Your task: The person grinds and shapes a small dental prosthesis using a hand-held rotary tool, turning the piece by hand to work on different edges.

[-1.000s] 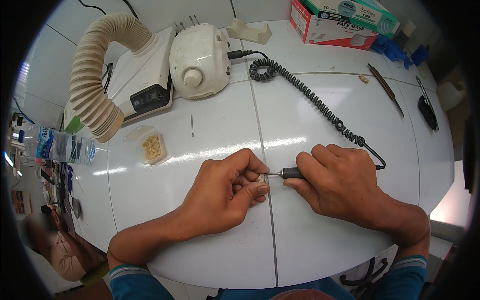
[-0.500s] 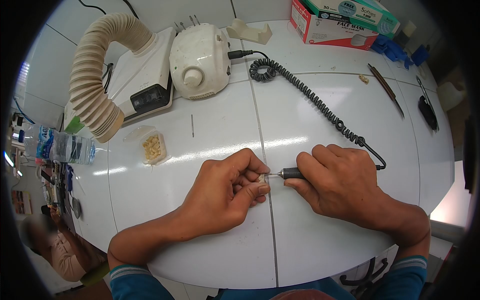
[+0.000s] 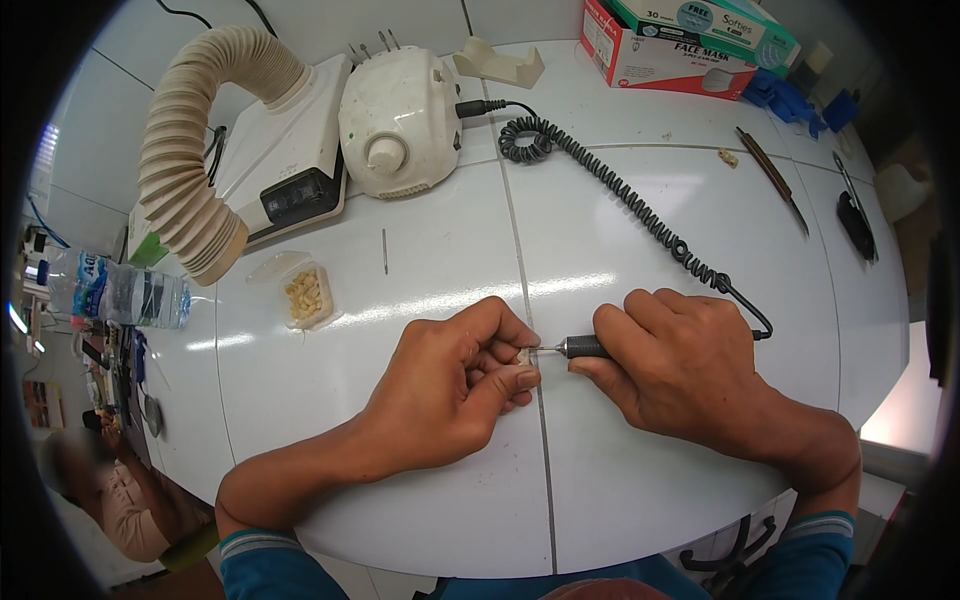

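From here I see my left hand [image 3: 450, 385] pinching a small, pale, irregular piece [image 3: 523, 357] between its fingertips above the glossy white bench [image 3: 400, 520], while my right hand [image 3: 675, 360] grips a black cylindrical rotary handpiece [image 3: 585, 346], its thin metal bit at the piece.

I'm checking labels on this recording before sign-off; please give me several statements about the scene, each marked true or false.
1. The right hand holds the black handpiece. True.
2. The left hand is empty. False: the left hand pinches a small pale piece.
3. The coiled cord plugs into the white unit. True.
4. The red box rests on the green box. False: the green box rests on the red box.
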The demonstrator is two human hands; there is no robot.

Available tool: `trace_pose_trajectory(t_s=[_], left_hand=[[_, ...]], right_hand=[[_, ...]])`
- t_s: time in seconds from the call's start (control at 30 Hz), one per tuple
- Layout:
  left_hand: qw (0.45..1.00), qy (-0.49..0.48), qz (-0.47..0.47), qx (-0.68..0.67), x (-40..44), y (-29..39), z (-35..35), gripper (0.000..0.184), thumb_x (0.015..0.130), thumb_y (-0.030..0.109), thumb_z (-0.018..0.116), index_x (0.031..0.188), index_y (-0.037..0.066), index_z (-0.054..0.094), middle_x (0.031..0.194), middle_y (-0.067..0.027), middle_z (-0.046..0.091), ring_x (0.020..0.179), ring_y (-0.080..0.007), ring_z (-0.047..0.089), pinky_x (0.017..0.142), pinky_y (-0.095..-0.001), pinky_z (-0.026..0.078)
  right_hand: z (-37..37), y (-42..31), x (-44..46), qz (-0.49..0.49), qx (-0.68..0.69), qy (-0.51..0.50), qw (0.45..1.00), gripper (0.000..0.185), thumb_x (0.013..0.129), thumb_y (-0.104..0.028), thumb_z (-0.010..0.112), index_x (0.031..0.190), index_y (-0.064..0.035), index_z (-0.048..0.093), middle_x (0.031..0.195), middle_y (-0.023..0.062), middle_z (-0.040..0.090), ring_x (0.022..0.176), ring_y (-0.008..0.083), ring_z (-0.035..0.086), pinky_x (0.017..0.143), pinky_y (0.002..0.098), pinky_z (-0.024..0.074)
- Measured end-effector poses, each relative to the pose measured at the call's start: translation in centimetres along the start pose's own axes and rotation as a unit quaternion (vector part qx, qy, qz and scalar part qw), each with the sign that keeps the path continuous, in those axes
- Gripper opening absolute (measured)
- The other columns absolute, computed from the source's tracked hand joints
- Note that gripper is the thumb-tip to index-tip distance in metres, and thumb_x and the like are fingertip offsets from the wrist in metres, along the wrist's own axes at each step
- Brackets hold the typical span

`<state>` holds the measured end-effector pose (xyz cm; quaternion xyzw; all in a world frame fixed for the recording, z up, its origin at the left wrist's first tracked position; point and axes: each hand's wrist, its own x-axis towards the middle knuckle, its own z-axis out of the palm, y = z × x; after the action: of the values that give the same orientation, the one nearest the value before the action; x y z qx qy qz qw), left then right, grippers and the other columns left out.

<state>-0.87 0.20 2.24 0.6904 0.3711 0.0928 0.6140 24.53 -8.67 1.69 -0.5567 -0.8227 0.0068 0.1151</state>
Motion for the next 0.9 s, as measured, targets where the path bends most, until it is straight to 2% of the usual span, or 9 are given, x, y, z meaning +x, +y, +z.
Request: trace_pose_trajectory(t_s=[0.37,0.53,0.73,0.9], left_hand=[[1.0,0.0,0.0,-0.004,0.01,-0.1,0.01,0.016,0.11,-0.005,0.071,0.125,-0.01,0.066,0.101,-0.0127,0.078,0.093,-0.0137,0.08,0.08,-0.0271,0.065],[1.0,0.0,0.002,-0.001,0.02,-0.08,-0.01,0.017,0.109,-0.005,0.071,0.125,-0.01,0.066,0.101,-0.0126,0.078,0.093,-0.0138,0.08,0.08,-0.0272,0.065],[1.0,-0.001,0.018,0.004,-0.05,-0.27,-0.03,0.017,0.111,-0.002,0.07,0.127,-0.008,0.066,0.108,-0.0125,0.078,0.095,-0.0145,0.08,0.081,-0.0273,0.065],[0.998,0.0,-0.026,-0.057,-0.32,-0.24,-0.01,0.023,0.114,0.002,0.07,0.135,-0.004,0.063,0.115,-0.0129,0.078,0.103,-0.0161,0.081,0.084,-0.0275,0.066]], right_hand=[[0.18,-0.01,-0.13,0.002,0.005,0.003,1.0,0.04,0.102,-0.043,0.084,0.087,-0.0114,0.064,0.073,0.0028,0.057,0.058,0.0198,0.061,0.048,0.0385,0.0432],[0.02,0.02,-0.05,-0.001,-0.004,-0.001,1.0,0.038,0.101,-0.043,0.085,0.088,-0.0125,0.066,0.073,0.002,0.06,0.057,0.0184,0.065,0.047,0.0366,0.0455],[0.15,-0.1,-0.03,0.004,0.003,0.011,1.0,0.038,0.101,-0.042,0.085,0.088,-0.0122,0.067,0.073,0.0024,0.061,0.057,0.0188,0.066,0.048,0.0364,0.046],[0.22,0.14,-0.26,0.015,0.018,0.028,0.999,0.037,0.101,-0.043,0.085,0.089,-0.0122,0.067,0.073,0.0026,0.063,0.058,0.0194,0.067,0.048,0.0368,0.0469]])
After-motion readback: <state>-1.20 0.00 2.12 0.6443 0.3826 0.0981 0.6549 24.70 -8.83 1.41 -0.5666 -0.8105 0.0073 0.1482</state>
